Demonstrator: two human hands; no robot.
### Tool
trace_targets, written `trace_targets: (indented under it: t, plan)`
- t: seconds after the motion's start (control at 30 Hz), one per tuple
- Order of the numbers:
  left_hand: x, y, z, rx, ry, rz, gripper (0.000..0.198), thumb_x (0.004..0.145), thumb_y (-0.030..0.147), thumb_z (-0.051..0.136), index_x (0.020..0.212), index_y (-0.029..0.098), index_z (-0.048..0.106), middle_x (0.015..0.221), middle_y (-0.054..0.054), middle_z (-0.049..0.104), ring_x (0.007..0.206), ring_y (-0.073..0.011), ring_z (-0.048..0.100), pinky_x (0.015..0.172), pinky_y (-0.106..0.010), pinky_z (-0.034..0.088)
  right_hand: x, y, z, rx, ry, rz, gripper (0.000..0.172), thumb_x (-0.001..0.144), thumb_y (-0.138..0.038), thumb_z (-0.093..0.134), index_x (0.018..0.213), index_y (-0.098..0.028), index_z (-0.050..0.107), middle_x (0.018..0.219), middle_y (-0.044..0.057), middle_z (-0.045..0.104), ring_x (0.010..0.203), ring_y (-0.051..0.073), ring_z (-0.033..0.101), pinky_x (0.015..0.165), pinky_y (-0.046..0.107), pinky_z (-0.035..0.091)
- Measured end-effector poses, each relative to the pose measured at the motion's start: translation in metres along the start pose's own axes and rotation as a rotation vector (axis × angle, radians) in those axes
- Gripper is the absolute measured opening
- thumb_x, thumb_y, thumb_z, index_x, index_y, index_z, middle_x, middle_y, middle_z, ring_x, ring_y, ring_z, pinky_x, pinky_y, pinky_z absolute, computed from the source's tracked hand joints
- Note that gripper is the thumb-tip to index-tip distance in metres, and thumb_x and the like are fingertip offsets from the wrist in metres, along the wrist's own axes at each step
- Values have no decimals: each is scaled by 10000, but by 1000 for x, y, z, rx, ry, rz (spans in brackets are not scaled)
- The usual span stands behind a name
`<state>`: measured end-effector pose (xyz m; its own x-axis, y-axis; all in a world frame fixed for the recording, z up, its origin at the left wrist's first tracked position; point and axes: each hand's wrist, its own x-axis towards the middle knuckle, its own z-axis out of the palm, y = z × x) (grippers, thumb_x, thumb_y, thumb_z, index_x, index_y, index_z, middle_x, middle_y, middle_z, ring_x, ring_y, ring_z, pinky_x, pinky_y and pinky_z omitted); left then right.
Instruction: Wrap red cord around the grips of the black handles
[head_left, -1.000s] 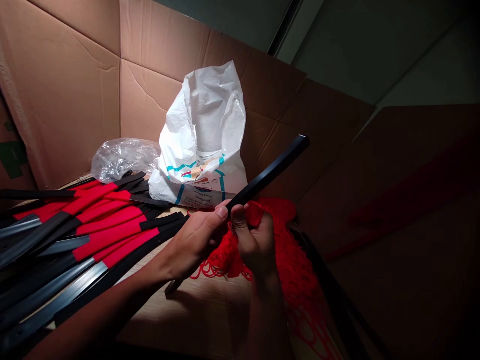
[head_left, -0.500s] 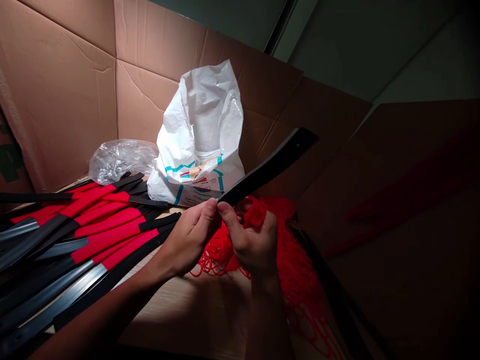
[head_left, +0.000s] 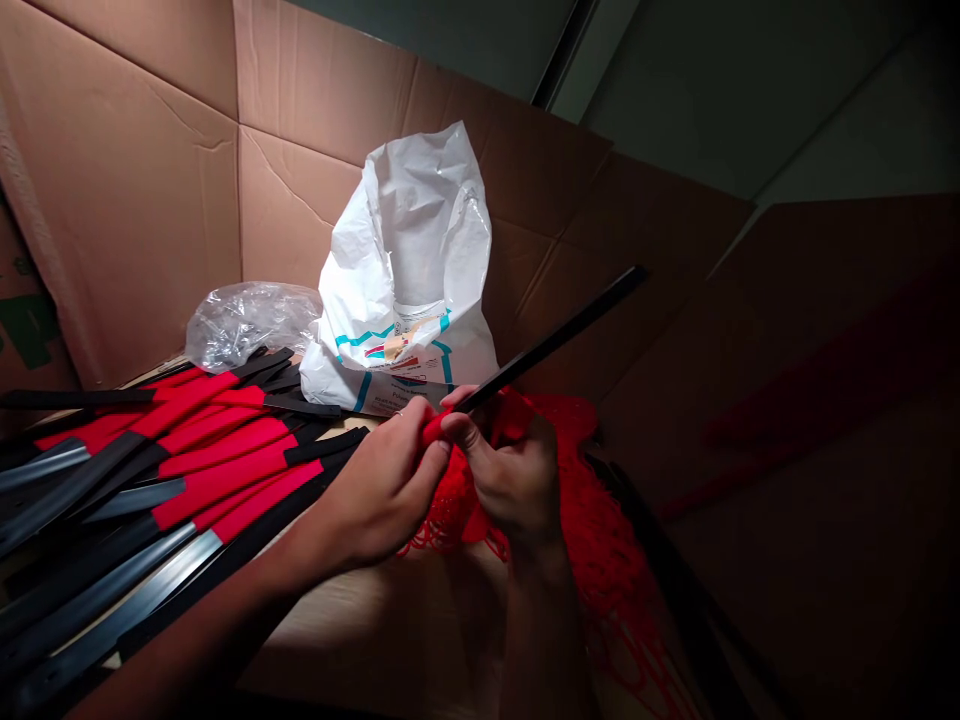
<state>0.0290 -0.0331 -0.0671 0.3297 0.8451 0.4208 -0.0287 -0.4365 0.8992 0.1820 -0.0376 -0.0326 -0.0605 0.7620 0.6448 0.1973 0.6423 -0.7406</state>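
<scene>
In the head view, we see 2 bare hands meeting near the middle of the scene. The left hand [head_left: 394, 485] has its thumb and fingers pinched closely together on a soft red fabric band [head_left: 433, 431] at the near, lower end of a narrow black strip [head_left: 566, 330] with a smooth surface. We cannot tell whether that band wraps fully around the strip. The right hand [head_left: 521, 485] has its fingers curled inward, its thumb pressing the strip just beside the band; more red material shows at its far side. The strip slants from the hands up toward the far right. To the left, on the pale wooden table [head_left: 352, 620], we find a pile of flat black strips with red middle bands [head_left: 240, 490]. On the far side stand a crumpled white printed plastic bag [head_left: 409, 290] and, left of it, a clear plastic bag [head_left: 247, 320], before brown cardboard panels [head_left: 165, 220]. A stringy red heap [head_left: 600, 530] lies right of the hands, partly in shadow.
</scene>
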Motion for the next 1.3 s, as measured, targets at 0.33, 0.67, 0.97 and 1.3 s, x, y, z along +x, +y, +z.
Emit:
trace_targets:
  t: [0.33,0.67,0.97,1.3]
  plan:
    - [-8,10,9,-244,-99,-13,440,1082,531,512,796,197,524,666,46,453,540,-88,356,499,-239,275,-6,-1,-13,89,-110,85,280,984,-486,767,1087,-234,829,842,38,764,791,184,721,688,280,569]
    - [1,12,-3,-770,-343,-472,482,856,606,613,606,198,558,427,51,419,300,-70,303,290,-192,216,-4,7,-15,309,-223,191,263,913,-484,844,985,-234,805,649,-24,527,571,123,485,533,271,430]
    - [4,7,-11,-819,-547,-482,553,852,715,530,571,242,469,375,73,273,283,-90,218,291,-248,162,-2,-1,-11,300,-282,145,174,913,-380,862,982,-228,810,636,-41,522,589,104,477,518,236,372]
    - [1,-2,4,-593,-135,-165,692,966,791,566,627,215,384,560,88,285,465,-50,202,414,-191,163,-7,-2,-7,63,-150,40,312,1011,-437,740,804,-214,671,695,-18,579,628,125,527,595,271,473]
